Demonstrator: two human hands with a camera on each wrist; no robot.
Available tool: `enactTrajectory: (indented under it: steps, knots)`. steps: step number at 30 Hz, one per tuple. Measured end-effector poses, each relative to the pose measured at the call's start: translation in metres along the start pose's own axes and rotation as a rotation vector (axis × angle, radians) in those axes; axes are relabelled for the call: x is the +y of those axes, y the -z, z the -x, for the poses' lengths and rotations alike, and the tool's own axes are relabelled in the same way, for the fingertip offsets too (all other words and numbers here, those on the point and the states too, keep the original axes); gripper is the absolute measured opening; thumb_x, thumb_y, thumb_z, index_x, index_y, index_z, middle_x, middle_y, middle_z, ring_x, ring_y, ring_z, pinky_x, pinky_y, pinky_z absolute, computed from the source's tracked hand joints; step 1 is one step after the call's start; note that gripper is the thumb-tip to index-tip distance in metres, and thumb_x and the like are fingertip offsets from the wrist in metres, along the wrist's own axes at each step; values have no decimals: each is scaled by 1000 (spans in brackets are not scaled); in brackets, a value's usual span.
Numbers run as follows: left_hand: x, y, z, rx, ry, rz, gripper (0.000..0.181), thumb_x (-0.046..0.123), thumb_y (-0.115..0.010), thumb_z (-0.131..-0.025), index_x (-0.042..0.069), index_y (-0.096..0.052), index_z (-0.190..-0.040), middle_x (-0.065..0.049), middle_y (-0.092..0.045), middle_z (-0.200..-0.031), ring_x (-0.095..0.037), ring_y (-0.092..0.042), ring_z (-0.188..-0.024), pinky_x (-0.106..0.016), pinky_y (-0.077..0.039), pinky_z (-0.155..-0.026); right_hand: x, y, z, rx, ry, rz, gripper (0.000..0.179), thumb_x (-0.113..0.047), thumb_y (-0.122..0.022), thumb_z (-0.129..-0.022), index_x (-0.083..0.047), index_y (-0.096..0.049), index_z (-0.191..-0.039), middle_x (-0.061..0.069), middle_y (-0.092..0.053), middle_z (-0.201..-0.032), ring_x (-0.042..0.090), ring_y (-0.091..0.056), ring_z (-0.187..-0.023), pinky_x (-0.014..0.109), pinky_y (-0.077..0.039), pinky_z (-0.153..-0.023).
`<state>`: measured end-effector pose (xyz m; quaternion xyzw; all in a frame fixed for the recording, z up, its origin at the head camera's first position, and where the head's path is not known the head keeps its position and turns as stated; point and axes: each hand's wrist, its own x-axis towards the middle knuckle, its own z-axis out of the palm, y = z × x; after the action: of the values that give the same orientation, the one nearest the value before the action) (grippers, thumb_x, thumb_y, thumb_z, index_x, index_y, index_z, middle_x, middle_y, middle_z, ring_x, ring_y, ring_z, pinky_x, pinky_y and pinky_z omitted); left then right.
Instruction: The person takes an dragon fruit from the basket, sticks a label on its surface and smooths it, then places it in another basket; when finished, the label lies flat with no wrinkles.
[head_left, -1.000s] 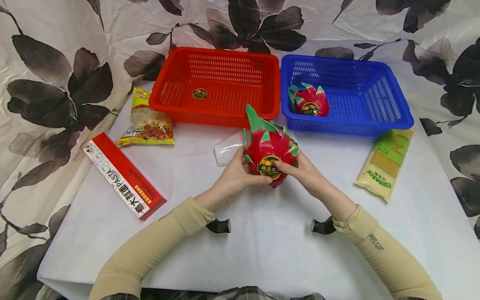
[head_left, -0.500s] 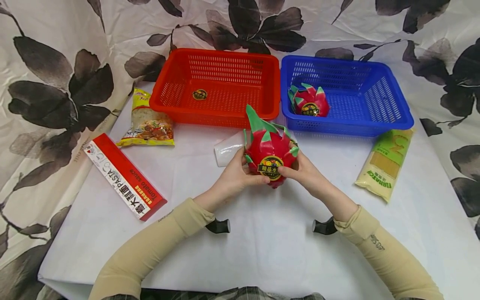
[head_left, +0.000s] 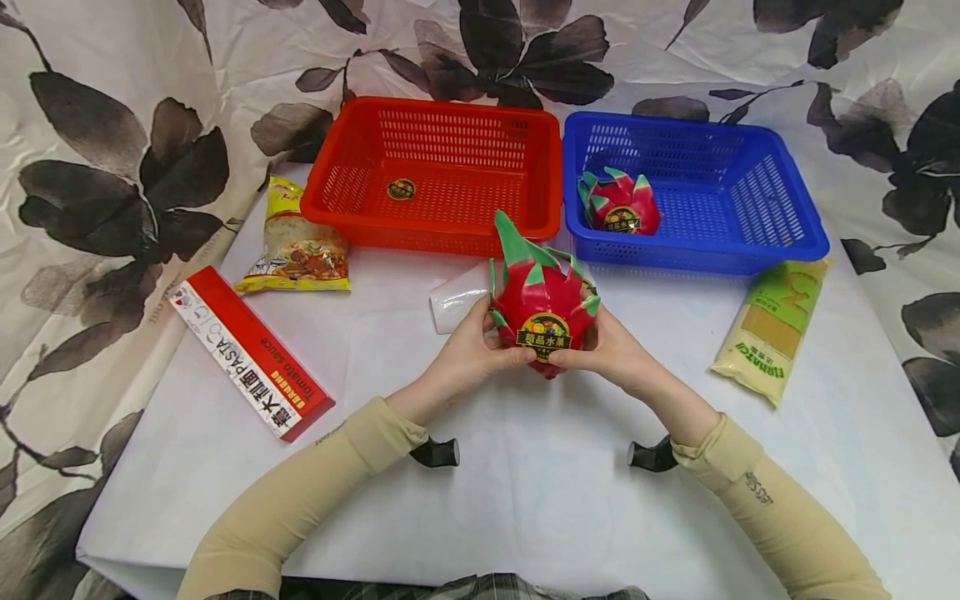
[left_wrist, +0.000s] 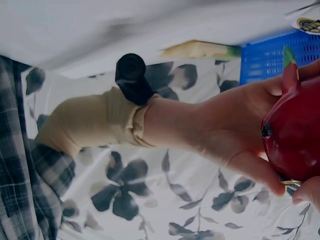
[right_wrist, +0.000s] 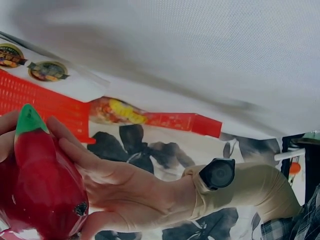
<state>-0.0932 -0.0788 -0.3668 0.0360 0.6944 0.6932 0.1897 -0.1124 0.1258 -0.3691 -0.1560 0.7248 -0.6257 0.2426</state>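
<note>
Both hands hold a red dragon fruit with green leaf tips (head_left: 542, 296) above the middle of the table. A round black-and-gold sticker (head_left: 543, 333) sits on its near side. My left hand (head_left: 471, 350) grips the fruit's left side, thumb along the bottom. On the other side my right hand (head_left: 617, 350) grips it, its thumb tip by the sticker's lower edge. The far fingers are hidden behind the fruit in the head view. A glossy white sheet (head_left: 454, 302) lies partly hidden behind the left hand; round stickers (right_wrist: 47, 71) on white backing show in the right wrist view.
A red basket (head_left: 431, 242) with a round sticker stands at the back, beside a blue basket (head_left: 697, 257) holding another dragon fruit (head_left: 622, 204). To the left lie a yellow food bag (head_left: 300, 250) and a pasta box (head_left: 251, 354); a pasta packet (head_left: 772, 329) lies right.
My right thumb has slid off the sticker's face to its lower edge, so more of the sticker shows. The fruit and my left hand have hardly moved.
</note>
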Motion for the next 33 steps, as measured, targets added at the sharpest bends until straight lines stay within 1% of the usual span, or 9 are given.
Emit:
enactTrajectory:
  steps: [7, 11, 14, 17, 22, 26, 30, 33]
  knots:
    - [0, 0, 2, -21, -25, 24, 78, 1, -68, -80, 7, -20, -141, -18, -45, -130, -35, -56, -112, -37, -50, -90, 0, -1, 0, -11, 33, 0, 80, -10, -72, -78, -14, -23, -141, 12, -42, -133, 28, -47, -117, 30, -51, -84]
    - [-1, 1, 2, -19, -13, 23, 78, 2, -68, -80, 8, -21, -141, -17, -46, -130, -34, -56, -112, -37, -50, -90, 0, -1, 0, -12, 32, 5, 85, -14, -76, -75, -12, -23, -141, 13, -43, -133, 27, -48, -115, 29, -51, -84]
    - [-2, 1, 2, -21, -9, 25, 80, 3, -70, -79, 9, -21, -141, -15, -46, -131, -33, -55, -113, -37, -49, -91, 2, -1, -1, -11, 39, 13, 90, -16, -80, -71, -12, -22, -141, 12, -42, -133, 25, -46, -117, 27, -49, -88]
    - [-2, 0, 2, -23, -10, 24, 84, 3, -73, -76, 11, -21, -142, -13, -45, -133, -31, -53, -116, -37, -48, -93, 3, -1, -2, -7, 46, 23, 93, -13, -81, -69, -15, -22, -141, 9, -41, -134, 23, -43, -121, 27, -46, -92]
    - [-4, -1, 2, -15, -18, 15, 90, 2, -76, -72, 14, -21, -142, -10, -43, -133, -28, -49, -119, -35, -47, -94, 2, -3, -2, 5, 34, 50, 92, -8, -80, -68, -17, -24, -141, 6, -42, -134, 23, -41, -123, 33, -44, -96]
    - [-5, -2, 2, -10, -24, 11, 90, 2, -76, -72, 14, -21, -142, -10, -42, -134, -29, -49, -119, -35, -48, -93, 2, -4, -1, 13, 26, 57, 93, -9, -80, -69, -19, -22, -142, 6, -41, -135, 22, -40, -124, 38, -42, -99]
    - [-5, -2, 2, 0, -14, 1, 89, 3, -76, -73, 14, -21, -142, -10, -41, -134, -30, -50, -118, -36, -49, -92, 3, -4, -2, 17, 21, 50, 93, -9, -79, -70, -21, -21, -142, 5, -41, -135, 23, -39, -125, 38, -43, -98]
    - [-5, -1, 2, 0, -15, -2, 88, 3, -76, -73, 14, -21, -141, -10, -42, -134, -29, -50, -117, -36, -48, -93, 3, -4, -2, 19, 20, 48, 93, -10, -79, -71, -22, -21, -142, 5, -41, -134, 23, -40, -124, 35, -45, -96]
